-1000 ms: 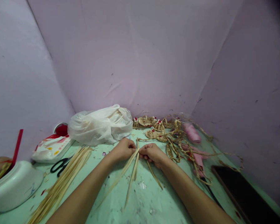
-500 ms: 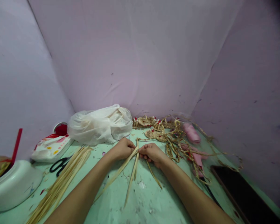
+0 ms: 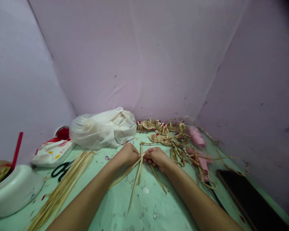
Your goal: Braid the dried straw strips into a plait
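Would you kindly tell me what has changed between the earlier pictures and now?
The loose end of the pale strip has swung up closer to the left arm, so less of it shows. No fresh hold or release is visible: the left hand and right hand stay close together at the strip. The straw bundle and white bag stayed put.

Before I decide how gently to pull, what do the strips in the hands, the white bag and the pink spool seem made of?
Strips: probably dried plant fibre, fairly matt; they look flat and straw-coloured.
White bag: likely thin plastic film, faintly glossy; it is translucent and crumpled.
Pink spool: apparently wound thread, smooth-looking; cotton or synthetic, I can't tell.
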Tool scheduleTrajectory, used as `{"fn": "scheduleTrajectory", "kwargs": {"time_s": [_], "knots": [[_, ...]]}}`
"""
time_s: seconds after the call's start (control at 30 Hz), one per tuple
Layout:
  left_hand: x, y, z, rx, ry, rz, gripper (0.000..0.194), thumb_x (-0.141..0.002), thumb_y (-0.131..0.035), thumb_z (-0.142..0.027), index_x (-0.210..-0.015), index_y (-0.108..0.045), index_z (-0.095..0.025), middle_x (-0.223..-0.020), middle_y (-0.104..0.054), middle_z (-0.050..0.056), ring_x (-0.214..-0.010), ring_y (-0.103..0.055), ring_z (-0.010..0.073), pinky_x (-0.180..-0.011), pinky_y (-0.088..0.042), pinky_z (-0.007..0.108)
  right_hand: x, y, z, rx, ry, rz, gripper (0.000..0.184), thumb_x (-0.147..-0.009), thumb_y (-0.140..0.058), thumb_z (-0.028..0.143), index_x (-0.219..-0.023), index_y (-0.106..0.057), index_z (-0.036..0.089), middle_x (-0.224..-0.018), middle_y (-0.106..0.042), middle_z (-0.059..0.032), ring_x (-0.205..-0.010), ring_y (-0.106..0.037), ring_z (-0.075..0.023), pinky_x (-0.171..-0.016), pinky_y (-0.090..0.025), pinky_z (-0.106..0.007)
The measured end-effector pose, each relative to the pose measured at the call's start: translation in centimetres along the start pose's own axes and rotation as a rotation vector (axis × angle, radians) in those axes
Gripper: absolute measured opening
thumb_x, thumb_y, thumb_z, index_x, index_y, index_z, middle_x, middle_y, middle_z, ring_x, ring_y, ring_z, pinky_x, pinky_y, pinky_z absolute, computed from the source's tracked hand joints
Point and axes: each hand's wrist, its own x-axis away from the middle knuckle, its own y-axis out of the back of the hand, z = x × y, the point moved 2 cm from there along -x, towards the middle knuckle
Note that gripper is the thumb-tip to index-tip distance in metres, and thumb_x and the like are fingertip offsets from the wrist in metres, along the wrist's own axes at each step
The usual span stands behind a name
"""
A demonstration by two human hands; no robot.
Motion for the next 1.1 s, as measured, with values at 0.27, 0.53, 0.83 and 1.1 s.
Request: {"fn": "scheduleTrajectory", "kwargs": {"time_s": [0.27, 0.53, 0.83, 1.1], "knots": [[-0.69, -0.38, 0.88, 0.043, -0.013, 0.02, 0.028, -0.061, -0.048, -0.032, -0.04, -0.043, -0.015, -0.033, -0.033, -0.004, -0.035, -0.028, 0.0063, -0.039, -0.021, 0.02, -0.07, 0.15, -0.18, 0.014, 0.003, -0.008, 0.012, -0.058, -0.05, 0.012, -0.047, -0.053, 0.011, -0.038, -0.046, 0.0039, -0.029, -0.028, -0.0018, -0.029, -0.019, -0.015], [-0.69, -0.33, 0.8, 0.134, 0.057, 0.006, 0.016, -0.059, -0.046, -0.023, -0.048, -0.052, -0.013, -0.033, -0.042, -0.002, -0.032, -0.031, 0.0063, -0.038, -0.023, 0.019, -0.11, 0.14, -0.08, -0.004, 0.011, -0.001, 0.012, -0.058, -0.05, 0.013, -0.047, -0.054, 0.011, -0.038, -0.046, 0.0034, -0.03, -0.029, -0.0021, -0.029, -0.019, -0.015], [-0.07, -0.47, -0.02, 0.099, 0.066, 0.066, 0.024, -0.061, -0.047, -0.028, -0.042, -0.05, -0.013, -0.035, -0.043, 0.0, -0.034, -0.035, 0.0078, -0.039, -0.028, 0.021, -0.13, 0.14, -0.21, -0.012, 0.014, -0.003, 0.01, -0.057, -0.05, 0.012, -0.047, -0.053, 0.011, -0.039, -0.047, 0.003, -0.031, -0.03, -0.0019, -0.029, -0.02, -0.015], [-0.69, -0.82, 0.79, 0.116, 0.061, 0.004, 0.013, -0.054, -0.048, -0.017, -0.046, -0.055, -0.011, -0.032, -0.035, -0.004, -0.035, -0.031, 0.0069, -0.039, -0.022, 0.021, -0.17, 0.13, -0.27, -0.041, -0.008, -0.003, 0.01, -0.059, -0.05, 0.013, -0.049, -0.054, 0.011, -0.041, -0.049, 0.0026, -0.032, -0.031, -0.0022, -0.03, -0.019, -0.015]]}}
